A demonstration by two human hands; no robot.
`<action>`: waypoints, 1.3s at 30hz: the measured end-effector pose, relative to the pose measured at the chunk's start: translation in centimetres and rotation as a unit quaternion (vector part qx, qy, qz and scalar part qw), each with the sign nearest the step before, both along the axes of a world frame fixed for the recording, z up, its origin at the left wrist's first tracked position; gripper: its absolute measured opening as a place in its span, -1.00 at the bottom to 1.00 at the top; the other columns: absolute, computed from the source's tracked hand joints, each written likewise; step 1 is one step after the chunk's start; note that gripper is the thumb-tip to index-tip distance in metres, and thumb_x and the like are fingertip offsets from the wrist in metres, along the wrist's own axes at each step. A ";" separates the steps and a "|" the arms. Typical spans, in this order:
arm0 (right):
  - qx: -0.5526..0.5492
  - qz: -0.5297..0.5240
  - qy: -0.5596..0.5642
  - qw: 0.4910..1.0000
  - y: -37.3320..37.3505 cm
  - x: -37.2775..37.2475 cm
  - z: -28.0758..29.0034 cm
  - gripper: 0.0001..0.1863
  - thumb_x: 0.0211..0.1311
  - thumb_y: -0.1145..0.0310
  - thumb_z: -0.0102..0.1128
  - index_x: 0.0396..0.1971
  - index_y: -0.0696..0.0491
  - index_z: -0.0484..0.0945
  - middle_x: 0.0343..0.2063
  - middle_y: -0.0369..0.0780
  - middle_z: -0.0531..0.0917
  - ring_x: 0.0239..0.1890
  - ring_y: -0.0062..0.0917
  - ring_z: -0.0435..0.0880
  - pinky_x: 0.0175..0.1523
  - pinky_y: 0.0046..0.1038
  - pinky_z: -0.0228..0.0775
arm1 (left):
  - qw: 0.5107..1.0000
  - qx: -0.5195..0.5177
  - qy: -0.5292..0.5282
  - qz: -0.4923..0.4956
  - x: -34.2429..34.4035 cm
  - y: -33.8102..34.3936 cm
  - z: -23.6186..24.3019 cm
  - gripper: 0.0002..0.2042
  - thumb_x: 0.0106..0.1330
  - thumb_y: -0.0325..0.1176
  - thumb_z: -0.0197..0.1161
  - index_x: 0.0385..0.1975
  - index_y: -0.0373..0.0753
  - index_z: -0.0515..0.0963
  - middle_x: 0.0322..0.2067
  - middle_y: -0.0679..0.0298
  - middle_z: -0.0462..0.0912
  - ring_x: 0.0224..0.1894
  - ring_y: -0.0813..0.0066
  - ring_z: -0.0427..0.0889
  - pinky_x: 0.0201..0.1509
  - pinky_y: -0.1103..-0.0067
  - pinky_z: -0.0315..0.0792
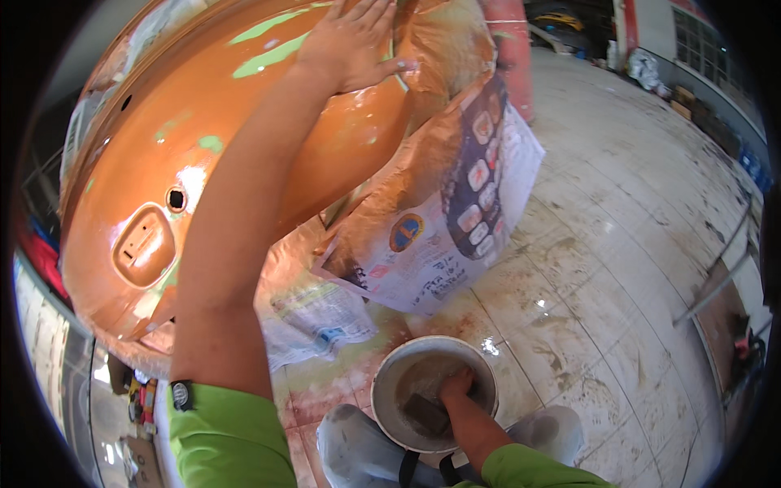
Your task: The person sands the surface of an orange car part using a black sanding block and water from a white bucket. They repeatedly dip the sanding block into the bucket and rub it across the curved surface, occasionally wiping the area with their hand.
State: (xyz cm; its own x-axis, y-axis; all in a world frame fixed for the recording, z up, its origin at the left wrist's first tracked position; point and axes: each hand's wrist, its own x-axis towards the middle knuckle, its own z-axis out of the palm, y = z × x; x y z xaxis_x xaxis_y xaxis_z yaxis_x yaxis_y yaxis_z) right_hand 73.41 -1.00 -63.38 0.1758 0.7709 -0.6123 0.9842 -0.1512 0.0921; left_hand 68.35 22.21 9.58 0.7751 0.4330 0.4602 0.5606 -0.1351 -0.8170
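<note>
My left hand (351, 45) lies flat on a glossy orange car body panel (325, 175), its fingers apart and nothing in them. Pale green patches mark the orange paint around it. Down between my knees stands a whitish round bucket (382, 398) with murky water in it. My right hand (457, 384) reaches inside, down at the water. A dark rectangular pad or sheet (426, 413) is beside that hand. The fingers there are partly hidden, so whether they grip anything does not show.
Printed masking paper (455, 224), sprayed orange along its edge, hangs off the panel above the bucket. A red cylinder (512, 61) stands behind it. Wet, stained floor tiles (586, 268) spread to the right. Metal legs and a board (724, 301) are at the far right.
</note>
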 end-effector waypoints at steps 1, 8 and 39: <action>0.017 -0.004 0.008 1.000 -0.3 0.0 0.8 -0.47 0.54 0.08 0.04 0.38 -0.07 0.59 0.45 -0.18 0.47 0.47 -0.10 0.25 0.34 0.16 0.17 | 1.000 0.004 -0.008 0.022 0.7 0.3 -0.3 0.00 0.49 0.43 -0.22 0.60 -0.43 0.07 0.65 0.03 0.07 0.71 0.21 -0.04 0.75 0.13 -0.25; -0.078 0.140 -0.006 0.987 2.7 1.5 2.7 -0.47 0.40 0.07 0.20 0.32 -0.13 0.66 0.42 -0.11 0.53 0.44 -0.03 0.41 0.37 0.17 0.26 | 0.996 0.054 -0.050 -0.048 -8.9 -5.5 1.2 -0.10 0.50 0.31 0.02 0.61 -0.28 0.12 0.63 0.14 0.15 0.67 0.20 0.06 0.73 0.11 -0.18; 0.828 0.393 0.237 0.322 27.9 14.6 64.6 -0.33 0.22 0.03 0.47 0.38 -0.54 0.55 0.42 -0.23 0.49 0.27 -0.21 0.56 0.25 0.03 0.41 | 0.560 -0.440 -0.615 0.338 -10.7 -28.5 -56.4 -0.06 0.14 0.26 0.49 0.45 -0.12 0.30 0.13 -0.16 0.67 0.15 -0.24 0.69 0.22 0.02 0.57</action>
